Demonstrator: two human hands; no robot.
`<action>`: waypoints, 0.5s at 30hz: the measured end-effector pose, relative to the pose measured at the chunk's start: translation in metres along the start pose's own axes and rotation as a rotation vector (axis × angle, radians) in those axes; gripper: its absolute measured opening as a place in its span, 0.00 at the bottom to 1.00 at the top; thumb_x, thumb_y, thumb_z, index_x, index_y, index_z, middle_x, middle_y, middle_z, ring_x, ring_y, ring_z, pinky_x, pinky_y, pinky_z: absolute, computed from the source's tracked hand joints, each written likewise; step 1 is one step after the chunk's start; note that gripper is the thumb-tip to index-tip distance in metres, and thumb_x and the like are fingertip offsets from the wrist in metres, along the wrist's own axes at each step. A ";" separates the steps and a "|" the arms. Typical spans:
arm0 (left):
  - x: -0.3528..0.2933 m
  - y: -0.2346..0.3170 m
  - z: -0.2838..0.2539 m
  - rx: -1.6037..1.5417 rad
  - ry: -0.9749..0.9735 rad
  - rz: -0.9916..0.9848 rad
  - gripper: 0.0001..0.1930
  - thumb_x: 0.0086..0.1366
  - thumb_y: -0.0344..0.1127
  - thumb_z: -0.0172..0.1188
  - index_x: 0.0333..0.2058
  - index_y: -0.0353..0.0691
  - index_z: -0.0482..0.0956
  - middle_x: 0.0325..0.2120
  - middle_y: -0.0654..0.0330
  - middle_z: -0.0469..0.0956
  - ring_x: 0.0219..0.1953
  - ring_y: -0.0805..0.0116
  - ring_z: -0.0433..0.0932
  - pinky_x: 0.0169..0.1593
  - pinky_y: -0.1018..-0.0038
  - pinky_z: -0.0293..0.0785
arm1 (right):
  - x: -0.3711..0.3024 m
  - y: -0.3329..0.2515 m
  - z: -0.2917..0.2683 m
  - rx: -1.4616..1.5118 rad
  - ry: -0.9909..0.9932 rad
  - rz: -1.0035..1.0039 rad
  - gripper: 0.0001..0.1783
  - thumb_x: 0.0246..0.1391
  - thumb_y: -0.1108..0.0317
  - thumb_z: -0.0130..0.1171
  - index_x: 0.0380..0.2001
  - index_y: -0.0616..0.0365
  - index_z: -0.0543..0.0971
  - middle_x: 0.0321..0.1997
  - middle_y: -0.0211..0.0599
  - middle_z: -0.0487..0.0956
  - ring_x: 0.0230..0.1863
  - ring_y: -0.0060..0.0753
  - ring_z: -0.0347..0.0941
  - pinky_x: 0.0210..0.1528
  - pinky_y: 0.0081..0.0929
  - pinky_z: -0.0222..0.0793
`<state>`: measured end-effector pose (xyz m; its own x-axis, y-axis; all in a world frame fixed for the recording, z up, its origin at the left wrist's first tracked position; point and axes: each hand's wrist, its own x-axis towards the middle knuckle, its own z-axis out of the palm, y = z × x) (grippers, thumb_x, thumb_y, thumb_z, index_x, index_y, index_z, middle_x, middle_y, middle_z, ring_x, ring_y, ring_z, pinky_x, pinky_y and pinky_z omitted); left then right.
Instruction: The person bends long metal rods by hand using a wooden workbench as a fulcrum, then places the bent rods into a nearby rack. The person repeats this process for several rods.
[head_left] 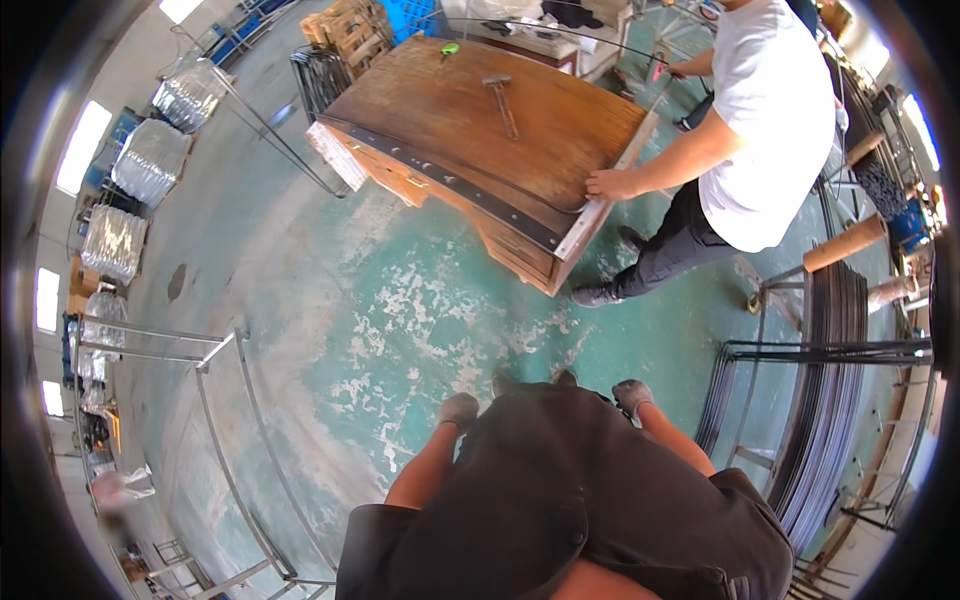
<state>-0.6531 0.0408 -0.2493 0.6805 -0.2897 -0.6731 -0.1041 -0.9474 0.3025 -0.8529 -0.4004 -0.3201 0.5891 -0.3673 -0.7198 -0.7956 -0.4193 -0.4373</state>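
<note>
While a white-shirted co-worker (770,130) stands at the brown wooden worktop (420,110), grey-gloved left hand (458,410) and right hand (632,395) hang low, grip can't be told; probably positioning, next needs closing in.

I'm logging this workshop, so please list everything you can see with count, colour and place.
Table: one, brown, upper centre
Hammer: one, grey and brown, on table
Small object: one, green, table's far side
Strip: one, black, table's near edge
Co-worker: one, white shirt, right of table
Pallets: several, tan, behind table
Wrapped bundles: several, silvery, left
Frame: one, grey, lower left
Long bars: many, dark, right
Rolls: at least two, brown, right
Floor: one, green, throughout
Left hand: one, greyish glove, lower centre
Right hand: one, greyish glove, lower centre
</note>
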 end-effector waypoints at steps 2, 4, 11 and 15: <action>-0.003 -0.004 0.003 -0.005 0.007 0.017 0.13 0.62 0.31 0.58 0.40 0.36 0.89 0.47 0.44 0.86 0.51 0.43 0.86 0.55 0.55 0.84 | 0.000 -0.014 -0.002 0.038 0.004 0.021 0.21 0.58 0.57 0.60 0.48 0.58 0.87 0.37 0.41 0.89 0.36 0.37 0.87 0.45 0.35 0.82; -0.004 -0.005 0.009 -0.022 0.004 -0.004 0.13 0.62 0.31 0.57 0.40 0.36 0.89 0.47 0.45 0.86 0.53 0.44 0.85 0.56 0.55 0.83 | -0.038 -0.064 -0.024 0.220 0.019 0.246 0.21 0.59 0.59 0.61 0.50 0.61 0.86 0.37 0.42 0.89 0.35 0.36 0.87 0.42 0.35 0.83; -0.011 0.007 0.002 -0.218 0.026 -0.164 0.17 0.65 0.37 0.53 0.42 0.40 0.89 0.49 0.44 0.85 0.55 0.42 0.83 0.60 0.54 0.79 | -0.050 -0.072 -0.029 0.158 0.030 0.219 0.22 0.58 0.54 0.61 0.49 0.55 0.88 0.38 0.42 0.89 0.36 0.42 0.86 0.45 0.37 0.81; -0.011 0.010 -0.008 -0.144 -0.033 -0.089 0.18 0.65 0.40 0.52 0.42 0.40 0.89 0.49 0.44 0.85 0.55 0.41 0.82 0.60 0.54 0.78 | -0.012 -0.012 -0.002 0.084 0.045 0.063 0.20 0.60 0.56 0.62 0.48 0.57 0.87 0.36 0.40 0.89 0.34 0.36 0.86 0.40 0.36 0.81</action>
<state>-0.6553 0.0357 -0.2333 0.6578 -0.2117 -0.7229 0.0621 -0.9412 0.3321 -0.8502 -0.3926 -0.3053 0.5422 -0.4279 -0.7232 -0.8389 -0.3243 -0.4371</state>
